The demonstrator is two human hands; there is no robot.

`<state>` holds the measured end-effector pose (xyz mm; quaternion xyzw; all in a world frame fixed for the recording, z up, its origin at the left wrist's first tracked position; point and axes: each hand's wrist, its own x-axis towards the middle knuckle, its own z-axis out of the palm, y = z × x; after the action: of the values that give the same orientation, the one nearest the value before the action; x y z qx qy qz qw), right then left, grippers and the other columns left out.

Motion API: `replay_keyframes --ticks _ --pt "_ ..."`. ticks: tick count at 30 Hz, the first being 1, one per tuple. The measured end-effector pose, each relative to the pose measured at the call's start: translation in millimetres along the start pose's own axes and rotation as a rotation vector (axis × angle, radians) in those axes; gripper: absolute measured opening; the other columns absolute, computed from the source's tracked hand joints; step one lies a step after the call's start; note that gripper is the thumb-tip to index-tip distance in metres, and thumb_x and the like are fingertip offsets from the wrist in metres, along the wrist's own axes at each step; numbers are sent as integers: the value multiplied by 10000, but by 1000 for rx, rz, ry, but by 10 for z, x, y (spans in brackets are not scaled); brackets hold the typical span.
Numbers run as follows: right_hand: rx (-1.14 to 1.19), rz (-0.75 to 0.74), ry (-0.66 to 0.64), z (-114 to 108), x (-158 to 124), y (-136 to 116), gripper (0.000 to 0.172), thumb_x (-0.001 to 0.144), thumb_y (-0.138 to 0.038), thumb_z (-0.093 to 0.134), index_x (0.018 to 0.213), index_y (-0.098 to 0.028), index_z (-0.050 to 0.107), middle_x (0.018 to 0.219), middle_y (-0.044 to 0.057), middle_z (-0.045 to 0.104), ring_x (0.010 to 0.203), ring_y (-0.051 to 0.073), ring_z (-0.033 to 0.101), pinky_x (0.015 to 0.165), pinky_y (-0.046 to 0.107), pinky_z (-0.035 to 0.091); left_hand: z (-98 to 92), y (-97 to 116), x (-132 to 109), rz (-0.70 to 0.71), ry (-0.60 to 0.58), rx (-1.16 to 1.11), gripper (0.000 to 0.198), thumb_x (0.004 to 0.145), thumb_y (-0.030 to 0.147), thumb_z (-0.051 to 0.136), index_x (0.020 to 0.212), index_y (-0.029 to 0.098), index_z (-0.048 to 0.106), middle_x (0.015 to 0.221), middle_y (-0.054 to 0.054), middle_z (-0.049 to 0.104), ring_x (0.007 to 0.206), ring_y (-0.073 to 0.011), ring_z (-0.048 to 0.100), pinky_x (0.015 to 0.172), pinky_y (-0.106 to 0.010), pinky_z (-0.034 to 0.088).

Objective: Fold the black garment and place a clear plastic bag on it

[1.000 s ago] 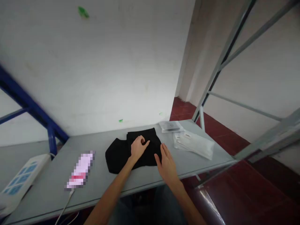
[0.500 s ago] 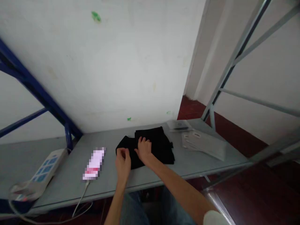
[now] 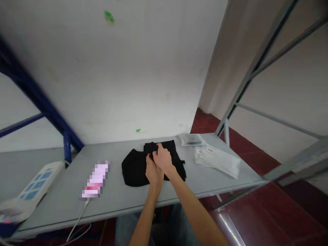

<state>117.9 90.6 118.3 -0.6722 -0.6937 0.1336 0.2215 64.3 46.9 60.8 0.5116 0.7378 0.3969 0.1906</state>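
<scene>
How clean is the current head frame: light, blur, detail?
Head view: white wall brightest low in the middle, dimming toward the top; head view: black cloth so dark its folds barely read; head view, lower left: power strip soft, smeared at its near end; head view: smartphone screen pixelated into blocks, unreadable.

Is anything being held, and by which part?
The left hand and right hand are at the folded black cloth's middle; whether either pinches it cannot be told.

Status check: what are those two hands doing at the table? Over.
Left hand and right hand close together on the black cloth; grip unclear. Cloth on the grey table. Phone to its left, plastic bags to its right, neither touching.
</scene>
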Motion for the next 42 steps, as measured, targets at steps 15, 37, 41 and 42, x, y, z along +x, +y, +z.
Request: replay_keyframes --ticks 15,37,41,42 --pt "-64 100 182 229 -254 707 366 1040 -186 421 1355 -230 600 1277 129 645 966 219 715 778 312 545 -43 -237 176 542 -103 492 496 798 -14 582 1234 220 609 1221 -93 643 1069 -255 660 895 -358 531" --pt "-149 -8 370 -7 -253 1831 487 1028 -207 375 1465 -82 549 1527 178 547 1471 280 429 1212 462 342 -243 -432 500 840 -301 551 546 859 35 605 1338 289 670 1148 -64 620 987 -213 651 918 -360 550" --pt "-261 180 267 -294 -295 2435 432 970 -200 483 1357 -107 653 1363 192 668 1272 294 606 1056 397 464 -214 -497 466 811 -294 497 573 837 11 595 1328 296 669 1099 -46 605 980 -197 644 920 -337 561" --pt "-266 195 250 -323 -316 2507 396 964 -206 501 1300 -122 693 1291 183 707 1187 292 652 996 385 490 -199 -517 448 804 -298 482 580 839 12 584 1341 292 658 1098 -44 602 987 -191 644 917 -325 564"
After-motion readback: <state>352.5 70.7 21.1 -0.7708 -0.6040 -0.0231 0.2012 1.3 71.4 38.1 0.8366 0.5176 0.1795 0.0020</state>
